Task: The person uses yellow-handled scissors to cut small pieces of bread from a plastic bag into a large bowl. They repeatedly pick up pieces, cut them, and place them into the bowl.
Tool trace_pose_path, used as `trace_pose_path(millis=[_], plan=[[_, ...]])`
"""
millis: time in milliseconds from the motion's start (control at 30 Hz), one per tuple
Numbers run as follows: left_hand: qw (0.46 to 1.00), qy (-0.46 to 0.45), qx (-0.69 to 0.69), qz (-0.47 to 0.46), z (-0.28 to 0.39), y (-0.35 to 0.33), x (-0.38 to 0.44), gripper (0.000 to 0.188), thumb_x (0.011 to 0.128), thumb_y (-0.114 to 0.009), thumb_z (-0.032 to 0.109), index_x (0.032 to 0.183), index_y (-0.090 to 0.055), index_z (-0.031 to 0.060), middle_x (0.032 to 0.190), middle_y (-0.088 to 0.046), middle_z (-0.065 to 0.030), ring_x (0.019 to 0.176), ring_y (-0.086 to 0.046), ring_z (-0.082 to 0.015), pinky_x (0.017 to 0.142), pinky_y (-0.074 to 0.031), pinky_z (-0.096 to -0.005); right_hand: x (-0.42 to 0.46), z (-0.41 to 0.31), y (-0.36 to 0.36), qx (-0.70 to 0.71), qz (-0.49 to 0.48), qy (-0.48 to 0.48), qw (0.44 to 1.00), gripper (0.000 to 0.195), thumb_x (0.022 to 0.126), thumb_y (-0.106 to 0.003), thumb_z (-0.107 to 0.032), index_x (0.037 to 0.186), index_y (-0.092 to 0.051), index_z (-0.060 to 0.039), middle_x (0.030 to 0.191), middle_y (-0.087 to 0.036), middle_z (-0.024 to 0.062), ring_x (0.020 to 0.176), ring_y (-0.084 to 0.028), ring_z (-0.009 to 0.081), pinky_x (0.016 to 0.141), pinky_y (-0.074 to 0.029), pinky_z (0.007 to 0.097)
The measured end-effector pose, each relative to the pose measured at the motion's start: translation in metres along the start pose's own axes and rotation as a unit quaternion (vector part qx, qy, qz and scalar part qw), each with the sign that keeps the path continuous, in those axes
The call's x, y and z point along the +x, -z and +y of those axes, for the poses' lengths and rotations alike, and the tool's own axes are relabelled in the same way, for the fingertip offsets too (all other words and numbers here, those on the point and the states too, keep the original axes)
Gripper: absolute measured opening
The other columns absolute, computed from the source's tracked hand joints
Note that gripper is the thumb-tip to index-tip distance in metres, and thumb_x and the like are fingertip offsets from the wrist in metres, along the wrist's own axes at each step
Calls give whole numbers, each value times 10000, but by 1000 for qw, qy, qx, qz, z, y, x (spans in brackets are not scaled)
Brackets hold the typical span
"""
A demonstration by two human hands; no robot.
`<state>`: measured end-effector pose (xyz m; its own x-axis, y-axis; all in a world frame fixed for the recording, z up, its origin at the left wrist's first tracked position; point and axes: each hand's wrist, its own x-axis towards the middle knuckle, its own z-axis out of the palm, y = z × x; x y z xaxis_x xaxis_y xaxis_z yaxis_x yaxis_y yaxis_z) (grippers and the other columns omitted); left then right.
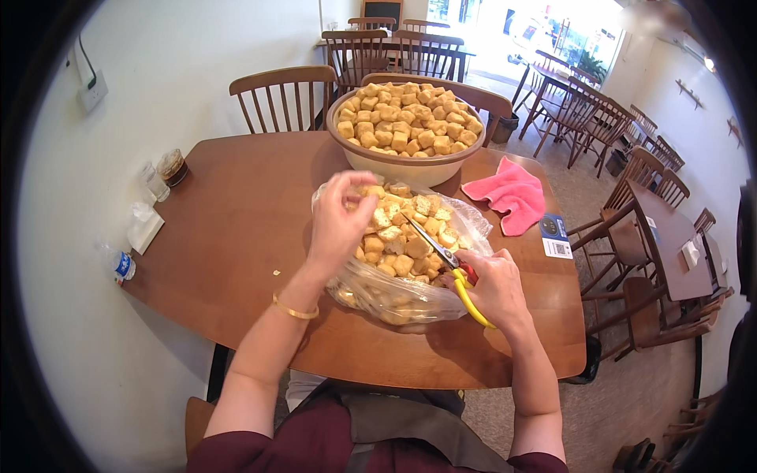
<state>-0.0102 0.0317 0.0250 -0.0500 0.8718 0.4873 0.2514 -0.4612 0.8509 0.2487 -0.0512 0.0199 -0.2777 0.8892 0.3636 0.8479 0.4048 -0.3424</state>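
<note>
My right hand [489, 290] grips a pair of scissors [466, 284] by its yellow and red handles. The blades point up and left over fried tofu puffs [403, 263] in a clear plastic bag [402, 304]. Some puffs in the bag are cut, showing a pale, porous inside; others look whole. Curled above the bag's left side is my left hand [343, 216], slightly blurred. A puff lies by its thumb and forefinger, and whether they hold it is unclear. Just behind the bag stands a large brown-rimmed basin [396, 165], heaped with tofu puffs [408, 118].
A pink cloth [510, 195] lies right of the basin on the wooden table [248, 236], near a printed card [555, 236]. Along the wall are a dark drink cup [172, 167], a clear glass [155, 182], a tissue pack [144, 227] and a bottle [123, 265]. Wooden chairs [284, 97] stand beyond.
</note>
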Motion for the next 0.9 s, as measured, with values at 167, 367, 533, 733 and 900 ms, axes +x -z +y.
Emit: trace_pose_path(millis=[167,367,533,733,900], plan=[[981,-102,149,-72,-1,-31,97,232,875,-637,113,1082,-716,45,1103,-700,-134,915,-709,-270,830,-563,-384,-1,6,-2,1,38,15,999,274,837,-769,-297,1018,-687,-109,735,-709,86,680,-652,295,767,-424,394],[899,-160,361,-187,-29,-100,169,328,848,-679,230,1131,-752,81,1135,-707,-183,1069,-677,-334,932,-535,-442,1,13,-8,-4,62,39,997,287,819,-777,-267,1042,-689,-110,719,-699,100,669,-650,292,773,-432,393],[886,-105,405,-202,-33,-137,173,302,812,-732,257,1048,-745,69,1055,-720,-204,1037,-687,-364,905,-546,-454,-1,17,-13,-13,61,49,997,288,821,-758,-257,1060,-659,-132,748,-710,127,689,-663,311,777,-444,413],[957,-83,228,-157,-32,-114,169,279,792,-760,172,1014,-708,11,956,-736,-173,910,-725,-280,843,-583,-391,0,13,-11,-23,62,49,997,336,794,-818,-290,1040,-712,-89,689,-683,84,645,-640,266,762,-427,383],[974,49,-183,-124,2,-30,112,303,908,-721,124,1146,-615,-29,1060,-704,-150,919,-714,-179,819,-593,-288,1,14,-8,-17,81,24,996,350,796,-825,-313,1038,-713,-86,688,-680,84,640,-635,275,755,-424,383]])
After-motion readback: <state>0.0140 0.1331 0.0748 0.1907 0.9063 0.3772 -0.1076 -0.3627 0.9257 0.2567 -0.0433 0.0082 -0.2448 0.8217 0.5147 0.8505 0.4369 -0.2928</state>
